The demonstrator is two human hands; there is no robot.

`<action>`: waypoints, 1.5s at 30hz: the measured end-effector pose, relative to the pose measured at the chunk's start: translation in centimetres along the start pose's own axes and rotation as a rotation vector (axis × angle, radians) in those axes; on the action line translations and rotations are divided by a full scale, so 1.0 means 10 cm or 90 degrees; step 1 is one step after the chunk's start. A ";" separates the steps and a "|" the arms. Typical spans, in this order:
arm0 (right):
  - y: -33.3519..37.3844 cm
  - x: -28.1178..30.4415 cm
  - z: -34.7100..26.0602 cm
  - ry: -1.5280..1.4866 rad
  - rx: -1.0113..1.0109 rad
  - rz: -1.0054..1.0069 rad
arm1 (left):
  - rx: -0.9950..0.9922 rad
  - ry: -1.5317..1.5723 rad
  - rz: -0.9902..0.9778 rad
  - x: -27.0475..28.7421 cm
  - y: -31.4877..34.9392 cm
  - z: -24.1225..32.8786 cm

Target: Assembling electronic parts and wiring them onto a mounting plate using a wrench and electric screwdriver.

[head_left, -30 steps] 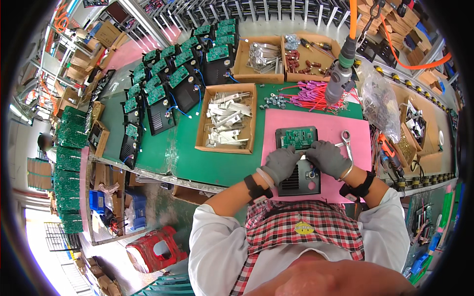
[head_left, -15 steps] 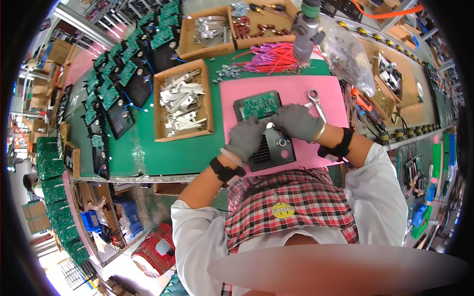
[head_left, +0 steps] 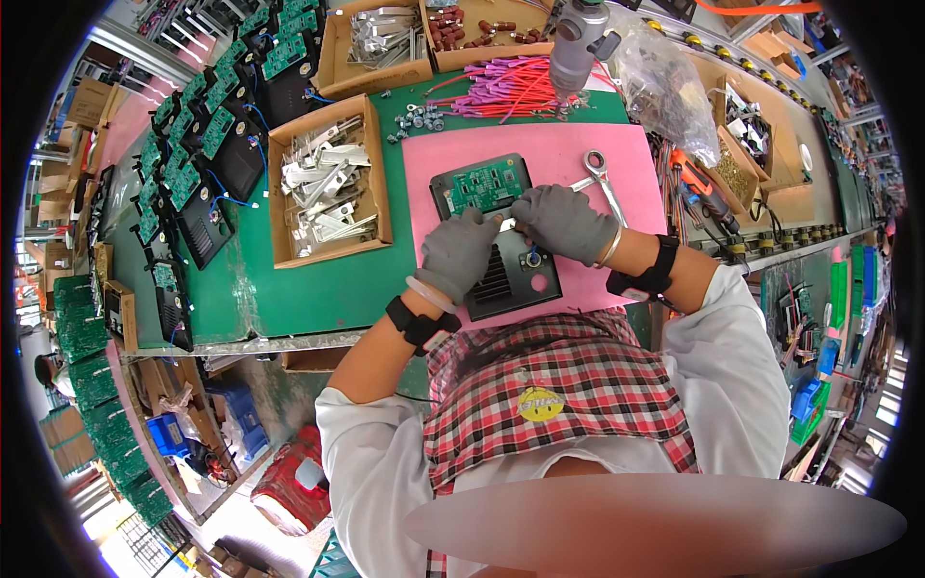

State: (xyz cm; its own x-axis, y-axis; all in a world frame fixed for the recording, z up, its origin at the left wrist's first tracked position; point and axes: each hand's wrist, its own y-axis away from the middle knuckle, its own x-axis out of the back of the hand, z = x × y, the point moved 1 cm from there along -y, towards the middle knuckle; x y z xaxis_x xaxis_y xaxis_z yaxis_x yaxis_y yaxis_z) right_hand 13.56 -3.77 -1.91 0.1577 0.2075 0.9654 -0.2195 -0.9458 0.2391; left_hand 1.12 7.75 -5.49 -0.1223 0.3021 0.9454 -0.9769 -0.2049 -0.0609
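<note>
A black panel [head_left: 520,289] with slots and a round hole lies on the pink mat [head_left: 617,144]. On its far part sits a green circuit board [head_left: 487,183]. My left hand [head_left: 461,252], in a grey glove, is closed at the middle of the panel, pinching a small silvery metal piece [head_left: 508,223]. Beside it my right hand [head_left: 567,223], gloved the same way, has its fingers curled against that piece from the other side. The fingers partly hide the piece. A ratchet wrench [head_left: 605,183] lies just beyond my right hand, next to a pale metal bar [head_left: 582,183].
Left of the mat stands a cardboard box [head_left: 277,217] of pale metal strips. Panels with circuit boards [head_left: 214,135] line the far left. Red-purple wires [head_left: 501,89], loose screws [head_left: 419,119] and an upright power driver [head_left: 573,48] are beyond the mat. A plastic bag [head_left: 665,87] lies right.
The whole view has shifted, so the bench appears slightly farther up and left. Both hands stay together over the panel, with more of the silvery piece showing between them.
</note>
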 end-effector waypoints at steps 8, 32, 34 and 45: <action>-0.03 -0.06 0.11 -0.005 0.142 0.106 | -0.007 0.003 0.005 0.01 -0.01 -0.02; 0.00 0.14 0.30 -0.078 -0.046 0.268 | 0.007 0.010 -0.088 0.11 -0.02 0.00; 0.06 0.34 0.55 -0.292 -0.121 0.498 | 0.003 0.010 -0.078 0.11 0.00 0.01; -0.26 1.02 0.82 -0.869 0.028 0.248 | -0.014 0.044 -0.042 0.08 0.00 -0.02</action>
State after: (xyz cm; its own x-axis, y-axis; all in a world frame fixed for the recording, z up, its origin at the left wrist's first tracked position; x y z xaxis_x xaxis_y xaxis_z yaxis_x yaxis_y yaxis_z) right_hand 23.65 -1.28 6.48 0.8919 -0.4400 0.1044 -0.4380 -0.8980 -0.0430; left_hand 0.97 8.18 -4.78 -0.0690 0.3774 0.9235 -0.9866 -0.1627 -0.0072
